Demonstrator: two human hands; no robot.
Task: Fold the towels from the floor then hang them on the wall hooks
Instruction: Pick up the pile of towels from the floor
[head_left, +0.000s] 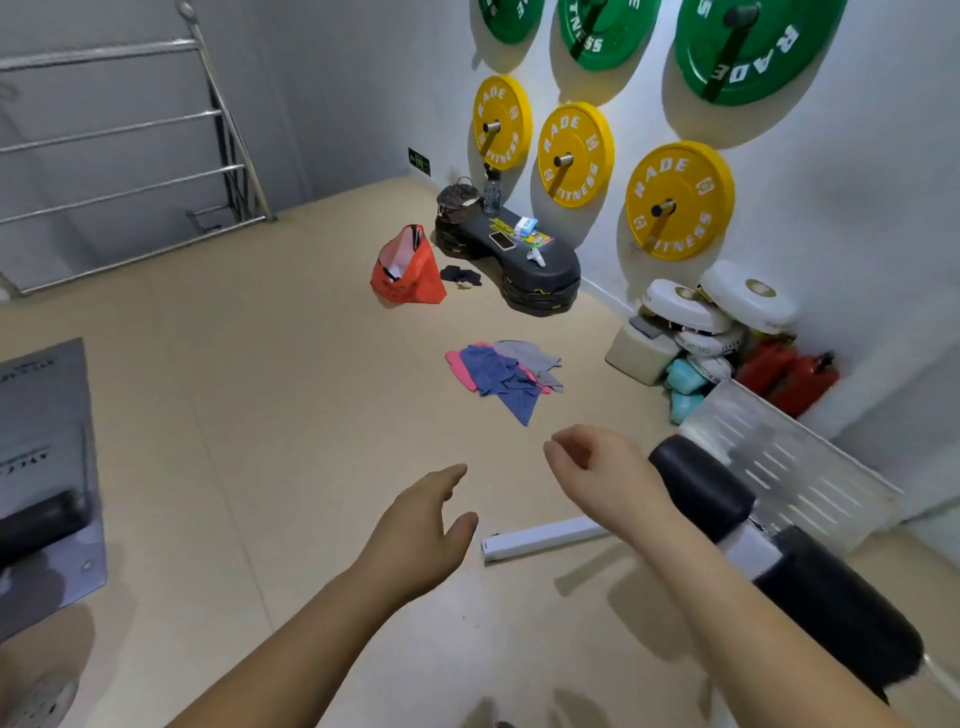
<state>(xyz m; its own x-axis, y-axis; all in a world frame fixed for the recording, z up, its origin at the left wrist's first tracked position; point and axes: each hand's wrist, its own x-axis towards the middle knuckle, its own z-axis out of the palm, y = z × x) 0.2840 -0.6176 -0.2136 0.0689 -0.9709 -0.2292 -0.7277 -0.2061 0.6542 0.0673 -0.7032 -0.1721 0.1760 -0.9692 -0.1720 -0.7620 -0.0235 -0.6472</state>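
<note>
Lying in a crumpled heap on the beige floor (260, 415), the blue, pink and grey cloth towels (504, 376) sit ahead of both grips, untouched. The left grip (421, 525) is released, fingers straight; the right grip (592, 467) is loosely curled, holding nothing. An orange fabric bag (408, 270) stands beyond.

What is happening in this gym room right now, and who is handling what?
A person reaches both bare hands forward, holding nothing. The left hand is open with straight fingers; the right hand is loosely curled. Ahead of them a heap of blue, pink and grey towels lies crumpled on the floor, untouched and unfolded.
</note>
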